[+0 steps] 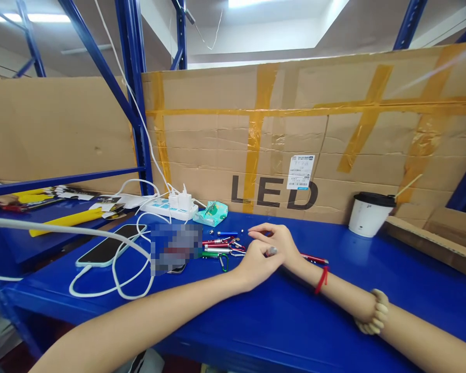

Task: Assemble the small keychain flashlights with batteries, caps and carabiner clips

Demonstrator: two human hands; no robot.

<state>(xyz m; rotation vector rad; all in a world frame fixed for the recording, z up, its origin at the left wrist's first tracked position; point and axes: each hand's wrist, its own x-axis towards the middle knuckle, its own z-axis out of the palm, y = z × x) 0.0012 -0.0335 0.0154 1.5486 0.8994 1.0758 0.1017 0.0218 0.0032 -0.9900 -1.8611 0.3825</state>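
Note:
My left hand (256,265) is closed in a fist around a slim metal tube (272,252), of which only a grey round end shows. Close behind it my right hand (281,242) reaches leftward with fingers stretched and a little apart. A trace of red shows in the gap between its fingers. To the left of both hands lie small pen-like metal tubes: a blue tube (227,233), a silver tube (217,250) and several red ones. A green carabiner clip (224,262) lies in front of them. One red tube (314,258) rests beyond my right wrist.
Left on the blue table (334,311) are a phone (112,246), looping white cables (118,282), a white power strip (161,208) and a green tissue pack (213,213). A lidded paper cup (370,215) stands at the right, by a cardboard tray (431,248). Cardboard (209,145) walls the back.

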